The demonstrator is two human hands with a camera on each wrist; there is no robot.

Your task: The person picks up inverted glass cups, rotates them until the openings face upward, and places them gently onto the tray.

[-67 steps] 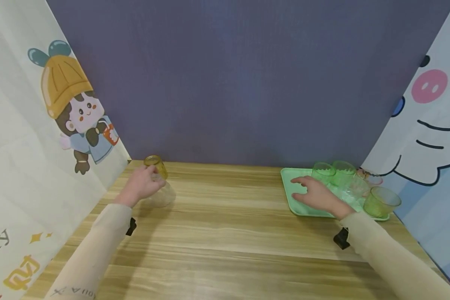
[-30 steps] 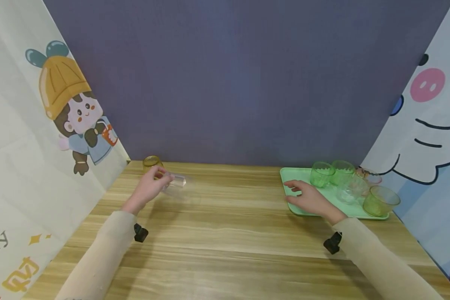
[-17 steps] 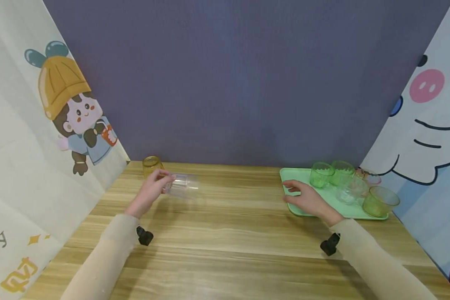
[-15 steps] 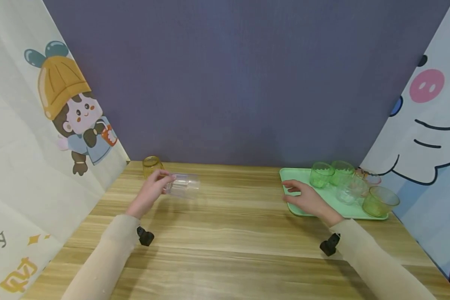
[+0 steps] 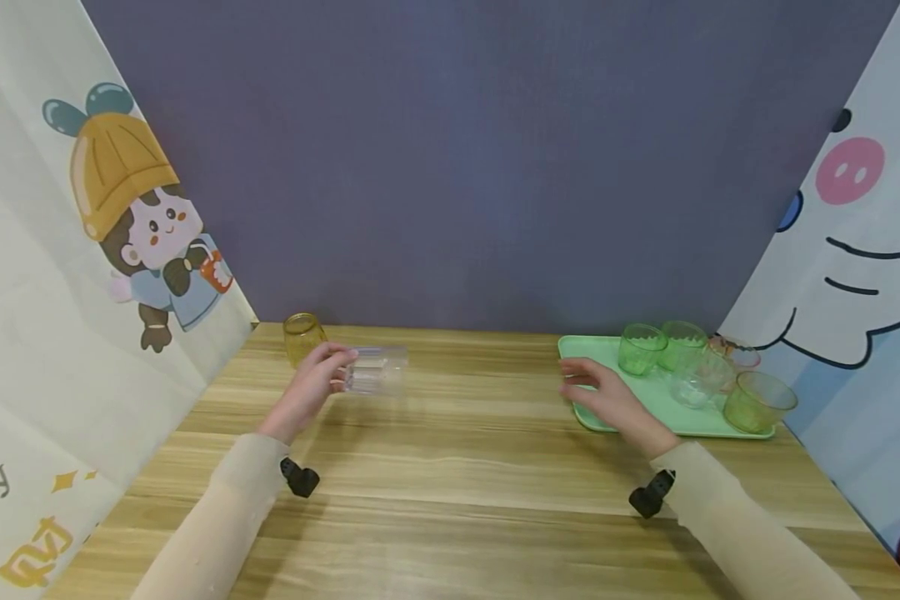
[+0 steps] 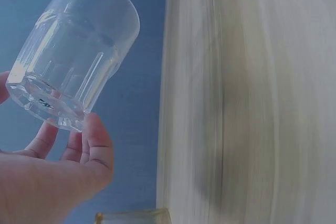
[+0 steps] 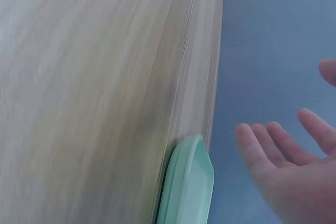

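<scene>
My left hand (image 5: 317, 385) grips a clear glass tumbler (image 5: 377, 371) by its base end. The tumbler is tipped on its side above the table, its mouth toward the right. In the left wrist view fingers and thumb hold the base of the same tumbler (image 6: 76, 51). Behind that hand an amber glass (image 5: 302, 337) stands on the table. My right hand (image 5: 607, 396) holds nothing; its fingers are loosely bent over the left edge of a mint-green tray (image 5: 588, 354). The right wrist view has that hand (image 7: 299, 171) beside the tray's corner (image 7: 191, 182).
On the tray stand two green glasses (image 5: 641, 350), a clear glass (image 5: 701, 379), a pinkish glass (image 5: 735, 352) partly hidden, and a yellow-green glass (image 5: 759, 404) near the right end. A dark back panel (image 5: 450, 167) closes off the table (image 5: 450, 483).
My left hand has lifted the clear tumbler from beside the amber glass, tipped it sideways and carried it right. The right hand has drifted slightly left over the tray.
</scene>
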